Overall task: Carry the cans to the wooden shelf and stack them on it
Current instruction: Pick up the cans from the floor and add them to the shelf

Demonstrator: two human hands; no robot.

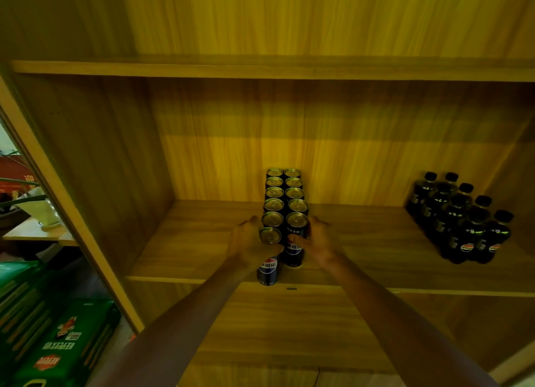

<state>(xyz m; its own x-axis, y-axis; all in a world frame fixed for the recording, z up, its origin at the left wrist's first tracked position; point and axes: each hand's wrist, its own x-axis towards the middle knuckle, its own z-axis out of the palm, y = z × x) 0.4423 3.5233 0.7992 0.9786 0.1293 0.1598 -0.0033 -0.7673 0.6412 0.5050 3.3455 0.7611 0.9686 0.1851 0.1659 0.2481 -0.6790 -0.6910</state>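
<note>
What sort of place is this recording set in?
Probably a small shop or stockroom: a wooden shelf holds rows of cola cans and grouped dark soda bottles, with green packs stacked beside it.

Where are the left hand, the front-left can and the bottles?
left hand [246, 246]: head view, back of the hand.
front-left can [268, 272]: head view, label on its side.
bottles [463, 227]: head view, a middle bottle's body.

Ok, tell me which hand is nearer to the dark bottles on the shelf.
Right. The right hand grips the front right can, on the side facing the dark bottles; the left hand grips the front left can, one column farther from them.
</note>
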